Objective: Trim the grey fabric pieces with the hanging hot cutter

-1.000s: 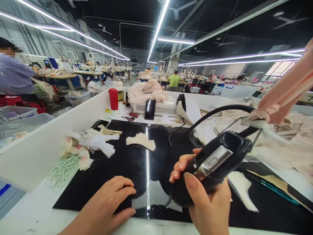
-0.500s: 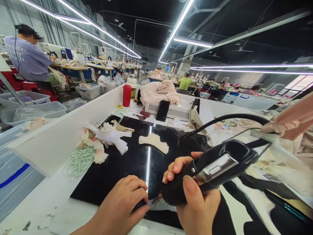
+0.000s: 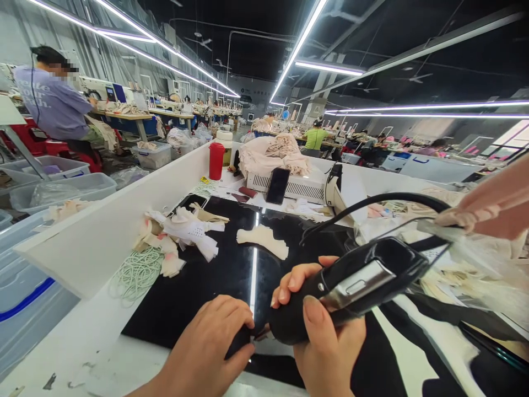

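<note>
My right hand (image 3: 330,331) is wrapped round a black handheld electric tool (image 3: 355,292) with a silvery side panel, its thumb along the near side. The tool slants down to the left, and a thick black cable (image 3: 397,196) arches near its rear end. A pinkish strip of what looks like cloth (image 3: 487,212) meets that rear end at the right. My left hand (image 3: 215,342) is closed, thumb against fingers, on a small black piece (image 3: 238,341) of unclear kind. A small metallic tip shows between the hands, close to the left fingers. Beneath lies a glossy black board (image 3: 194,298).
A cream fabric stack (image 3: 263,238) lies on the board. Left of it are white fabric scraps (image 3: 192,229) and pale green cord (image 3: 138,273). A phone (image 3: 278,186), a red cup (image 3: 216,161) and a white raised wall (image 3: 99,220) stand around. A person (image 3: 52,99) sits at far left.
The view has shifted slightly. My right hand and the tool appear a little further left, closer to my left hand. Both grips look the same.
</note>
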A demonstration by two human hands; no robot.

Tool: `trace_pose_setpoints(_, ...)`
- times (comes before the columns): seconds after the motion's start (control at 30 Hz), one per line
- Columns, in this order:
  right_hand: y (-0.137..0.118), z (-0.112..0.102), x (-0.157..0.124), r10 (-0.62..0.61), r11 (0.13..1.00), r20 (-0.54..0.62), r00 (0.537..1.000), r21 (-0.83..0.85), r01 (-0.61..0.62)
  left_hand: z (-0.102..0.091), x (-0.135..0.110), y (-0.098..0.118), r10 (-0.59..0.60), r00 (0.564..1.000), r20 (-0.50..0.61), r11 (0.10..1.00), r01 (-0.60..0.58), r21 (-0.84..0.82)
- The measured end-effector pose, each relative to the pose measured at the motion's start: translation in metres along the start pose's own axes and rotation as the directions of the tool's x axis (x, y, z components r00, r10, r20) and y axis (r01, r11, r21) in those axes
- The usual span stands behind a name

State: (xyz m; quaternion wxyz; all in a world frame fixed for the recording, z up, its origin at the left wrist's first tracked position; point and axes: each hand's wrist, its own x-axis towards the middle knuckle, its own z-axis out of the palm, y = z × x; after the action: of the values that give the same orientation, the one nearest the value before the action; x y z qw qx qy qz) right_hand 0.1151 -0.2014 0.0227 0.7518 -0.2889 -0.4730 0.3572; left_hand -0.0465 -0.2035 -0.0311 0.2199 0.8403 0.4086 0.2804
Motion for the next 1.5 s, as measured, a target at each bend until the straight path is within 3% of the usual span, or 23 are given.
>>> trace_pose_setpoints(0.33,0.003,0.002,-0.002,-0.012,1.0,-0.002,1.0,0.004,0.012,0.002,-0.001,-0.001,-0.038,0.999,0.026,0.999,0.039,-0.031)
trace_pose_setpoints(0.77,-0.006,0.007,-0.007,0.06,0.996,-0.057,0.997,0.067,-0.056,-0.002,-0.003,-0.002,0.011,0.998,-0.059,0.998,-0.015,-0.068)
trace_pose_setpoints(0.93,-0.001,0.004,-0.009,0.026,0.998,0.013,1.0,0.051,-0.027,-0.003,-0.002,-0.003,0.026,0.998,-0.051,0.999,-0.028,-0.043)
trace_pose_setpoints(1.13,-0.013,-0.008,0.001,-0.008,1.0,-0.01,1.0,0.0,0.008,-0.002,-0.006,-0.009,0.202,0.978,-0.045,0.978,-0.199,0.07)
trace_pose_setpoints(1.3,-0.029,-0.024,0.014,-0.048,0.996,-0.135,0.99,-0.076,0.038,0.006,-0.008,-0.018,0.393,0.909,-0.139,0.919,-0.385,0.082)
trace_pose_setpoints(1.37,-0.03,-0.027,0.018,-0.051,0.995,-0.186,0.981,-0.088,0.035,0.0,0.0,-0.015,0.427,0.899,-0.093,0.904,-0.421,0.079)
trace_pose_setpoints(1.43,-0.029,-0.028,0.02,-0.058,0.995,-0.217,0.974,-0.095,0.038,-0.011,0.012,-0.009,0.392,0.917,0.074,0.917,-0.396,0.043)
trace_pose_setpoints(1.5,-0.025,-0.03,0.02,-0.066,0.994,-0.223,0.973,-0.104,0.043,-0.021,0.028,-0.001,0.381,0.912,0.154,0.925,-0.378,-0.05)
